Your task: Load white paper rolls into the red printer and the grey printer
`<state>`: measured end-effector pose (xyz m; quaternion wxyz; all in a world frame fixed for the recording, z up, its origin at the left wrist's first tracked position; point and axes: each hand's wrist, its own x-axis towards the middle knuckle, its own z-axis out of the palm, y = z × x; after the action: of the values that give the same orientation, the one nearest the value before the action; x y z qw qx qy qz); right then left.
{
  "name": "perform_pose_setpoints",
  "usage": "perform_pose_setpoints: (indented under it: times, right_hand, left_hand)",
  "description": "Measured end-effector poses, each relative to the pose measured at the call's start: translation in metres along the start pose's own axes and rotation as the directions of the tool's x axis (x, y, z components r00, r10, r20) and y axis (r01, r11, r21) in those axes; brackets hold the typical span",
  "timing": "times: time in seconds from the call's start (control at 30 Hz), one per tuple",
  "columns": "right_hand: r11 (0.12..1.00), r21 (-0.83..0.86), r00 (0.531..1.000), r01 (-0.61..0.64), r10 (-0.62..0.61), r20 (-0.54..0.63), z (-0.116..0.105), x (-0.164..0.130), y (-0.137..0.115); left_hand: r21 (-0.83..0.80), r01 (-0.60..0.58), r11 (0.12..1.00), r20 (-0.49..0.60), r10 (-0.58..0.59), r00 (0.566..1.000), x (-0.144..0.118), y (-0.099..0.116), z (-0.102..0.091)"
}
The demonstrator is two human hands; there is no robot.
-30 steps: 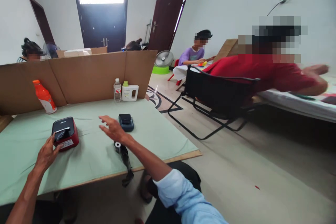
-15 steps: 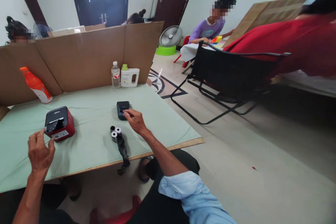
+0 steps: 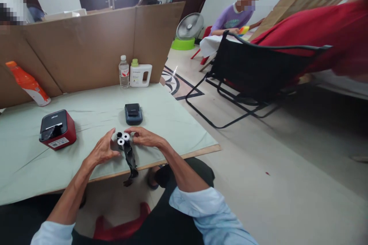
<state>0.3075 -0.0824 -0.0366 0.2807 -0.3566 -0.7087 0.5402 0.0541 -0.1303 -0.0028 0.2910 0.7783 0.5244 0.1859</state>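
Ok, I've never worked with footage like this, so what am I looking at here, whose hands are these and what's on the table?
This is a single view from a camera worn on a person's head, looking forward and down, so the two bare arms coming from the bottom belong to that person. The left hand and right hand meet around a small cluster of white-cored rolls with a black ribbon trailing over the table's edge; both touch it. On the pale green table also lie a red and black box-shaped printer, a small dark blue device, a clear water bottle, a white jug and an orange bottle. Other people sit beyond.
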Motion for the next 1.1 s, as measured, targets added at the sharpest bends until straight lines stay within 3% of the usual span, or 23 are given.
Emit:
perform_pose_setpoints:
  times: [0.13, 0.3, 0.47, 0.6, 0.7, 0.8, 0.97, 1.1]
  right_hand:
    - [0.998, 0.06, 0.998, 0.028, -0.031, 0.055, 0.011, 0.0, -0.007]
    - [0.995, 0.046, 0.994, 0.088, -0.09, 0.055, 0.026, 0.003, -0.009]
    - [0.981, -0.042, 0.982, 0.188, -0.186, 0.035, 0.036, 0.008, -0.009]
    - [0.978, -0.115, 0.984, 0.174, -0.176, -0.009, 0.025, 0.007, -0.008]
    - [0.99, -0.099, 0.984, 0.096, -0.109, -0.138, 0.01, 0.006, -0.005]
    - [0.993, -0.097, 0.959, 0.068, -0.092, -0.269, -0.001, 0.007, -0.002]
    - [0.965, -0.262, 0.902, 0.03, -0.139, -0.41, -0.006, 0.01, 0.003]
    - [0.931, -0.364, 0.882, 0.005, -0.175, -0.437, -0.008, 0.011, 0.006]
  left_hand:
    - [-0.024, 0.011, 1.0, 0.001, -0.011, 1.0, 0.008, 0.004, 0.01]
    - [-0.063, -0.007, 0.998, -0.042, 0.005, 0.999, -0.002, -0.001, 0.009]
    - [-0.053, -0.01, 0.999, -0.024, 0.008, 1.0, -0.015, -0.007, -0.004]
    - [0.02, -0.063, 0.998, 0.024, 0.063, 0.998, -0.013, -0.016, -0.027]
    - [0.091, -0.165, 0.982, -0.023, 0.168, 0.986, 0.01, -0.016, -0.044]
    - [0.194, -0.229, 0.954, -0.061, 0.244, 0.968, 0.05, -0.004, -0.048]
    - [0.382, -0.202, 0.902, 0.035, 0.204, 0.978, 0.116, 0.026, -0.024]
    - [0.492, -0.125, 0.861, 0.024, 0.13, 0.991, 0.139, 0.039, -0.01]
